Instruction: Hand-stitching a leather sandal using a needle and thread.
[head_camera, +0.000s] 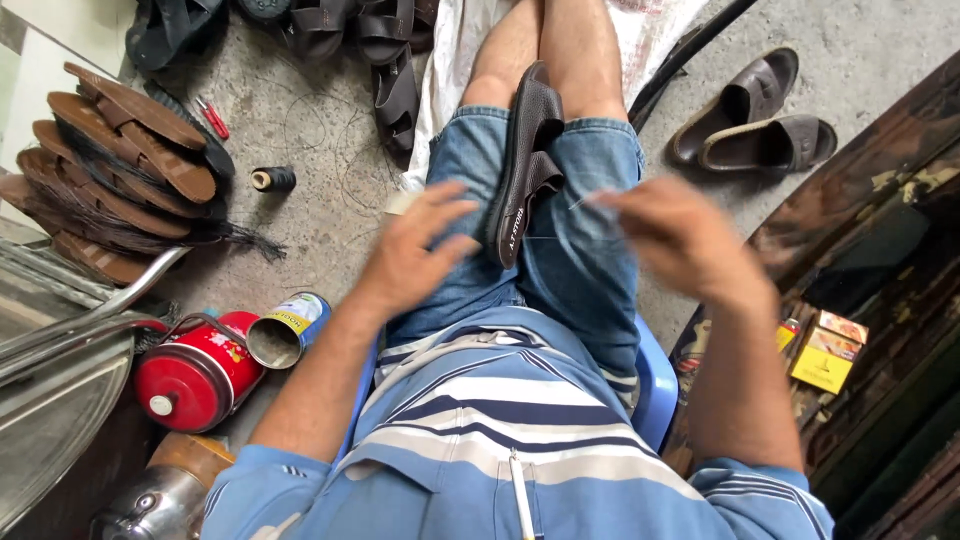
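A dark brown leather sandal (522, 170) stands on edge, wedged between my thighs in denim shorts. My left hand (415, 250) hovers just left of the sandal, fingers spread, holding nothing I can see. My right hand (675, 235) is blurred to the right of the sandal, with its fingers pinched on a thin needle and thread (580, 203) that runs toward the sandal.
Brown sandals (752, 120) lie on the concrete at right; a pile of soles (110, 170) and dark sandals (390, 60) at left. A black thread spool (273, 179), a red canister (195, 375), an open tin (285, 330) and a yellow box (828, 352) sit nearby.
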